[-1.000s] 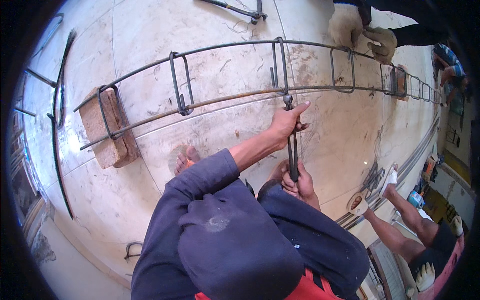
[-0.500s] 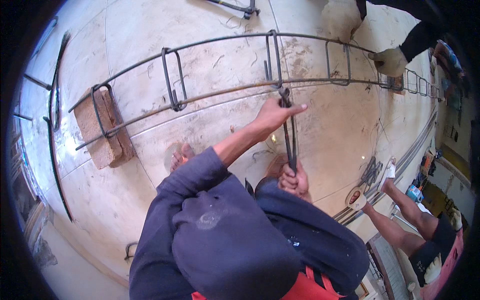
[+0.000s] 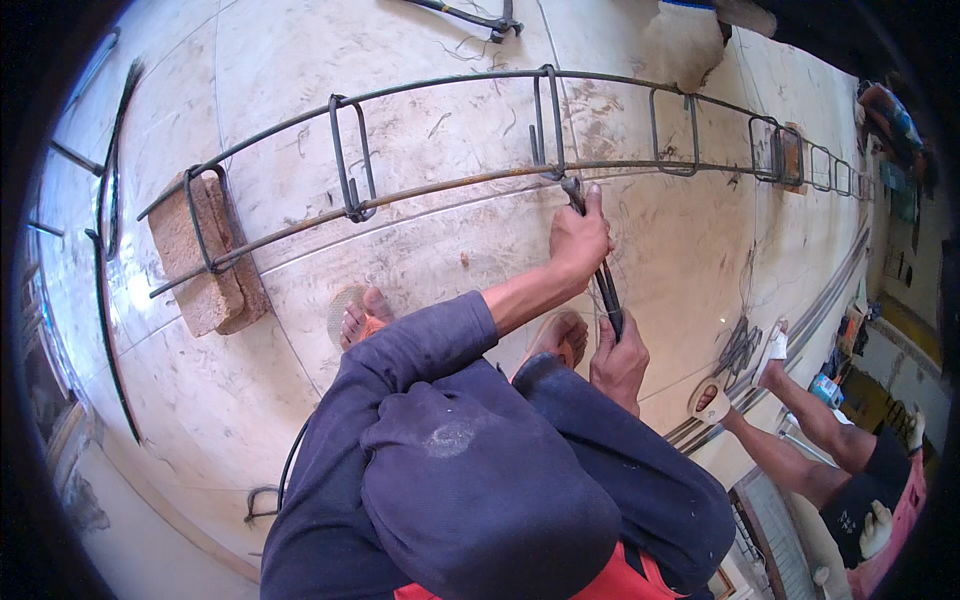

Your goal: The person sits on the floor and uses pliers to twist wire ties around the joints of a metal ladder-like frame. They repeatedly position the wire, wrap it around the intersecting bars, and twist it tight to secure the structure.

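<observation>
My left hand [image 3: 580,240] is wrapped round long-handled pincers [image 3: 607,292] just below their jaws, thumb pointing up. Farther down, my right hand [image 3: 619,366] grips the handle ends. The pincers' head lies just below the lower bar of a long rebar cage [image 3: 430,189], close to the joint with a square stirrup [image 3: 557,120]. Whether the jaws touch wire there is too small to tell. Another stirrup [image 3: 350,165] stands farther left on the two bars.
A brick block [image 3: 203,255] props the cage's left end, and another block [image 3: 793,155] sits toward the right. Bolt cutters [image 3: 490,20] lie at the top. Loose rods [image 3: 110,330] lie at left. One person is at the upper right, another at the lower right.
My left hand has shifted right along with the pincers, whose head has dropped slightly off the joint. The handles look closer together. The other person's gloved hand has left the upper bar.
</observation>
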{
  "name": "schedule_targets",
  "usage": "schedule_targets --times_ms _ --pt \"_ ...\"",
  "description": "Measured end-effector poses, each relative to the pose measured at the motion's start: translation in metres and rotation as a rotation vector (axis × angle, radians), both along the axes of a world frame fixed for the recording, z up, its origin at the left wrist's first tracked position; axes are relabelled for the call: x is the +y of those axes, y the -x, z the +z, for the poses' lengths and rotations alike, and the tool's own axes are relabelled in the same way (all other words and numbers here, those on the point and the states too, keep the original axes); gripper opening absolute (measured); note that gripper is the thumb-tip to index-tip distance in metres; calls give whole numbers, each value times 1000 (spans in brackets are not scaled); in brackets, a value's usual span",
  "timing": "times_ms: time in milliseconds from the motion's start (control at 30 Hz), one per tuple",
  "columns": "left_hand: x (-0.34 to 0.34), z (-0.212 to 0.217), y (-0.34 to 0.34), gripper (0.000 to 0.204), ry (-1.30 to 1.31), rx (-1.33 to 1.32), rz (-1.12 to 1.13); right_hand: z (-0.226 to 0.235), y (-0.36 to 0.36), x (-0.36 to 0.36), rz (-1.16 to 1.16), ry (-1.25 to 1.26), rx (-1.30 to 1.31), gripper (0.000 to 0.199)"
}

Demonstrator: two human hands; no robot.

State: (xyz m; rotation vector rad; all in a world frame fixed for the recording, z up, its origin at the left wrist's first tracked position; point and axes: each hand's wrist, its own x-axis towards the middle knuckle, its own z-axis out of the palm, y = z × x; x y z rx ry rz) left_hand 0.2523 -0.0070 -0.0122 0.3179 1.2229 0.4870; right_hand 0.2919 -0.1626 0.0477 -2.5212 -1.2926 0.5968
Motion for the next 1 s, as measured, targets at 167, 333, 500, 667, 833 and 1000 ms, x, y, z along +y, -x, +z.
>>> schedule_targets --times_ms 167,333,500,667,833,1000 --pt "17 -25 45 35 -137 -326 -328 -26 -17 -18 -280 204 987 44" --pt "15 -9 38 35 147 -538 11 -41 -7 -22 -701 276 2156 52" --pt "5 -10 7 37 93 -256 128 -15 -2 -16 -380 -37 727 46" --pt "5 -5 -5 36 70 -27 177 5 -5 -11 -80 121 299 44" --pt "9 -9 13 34 -128 -47 -99 -40 -27 -26 -604 182 1620 51" --pt "15 -5 37 35 -18 -260 -216 -27 -15 -24 -741 174 1695 56"
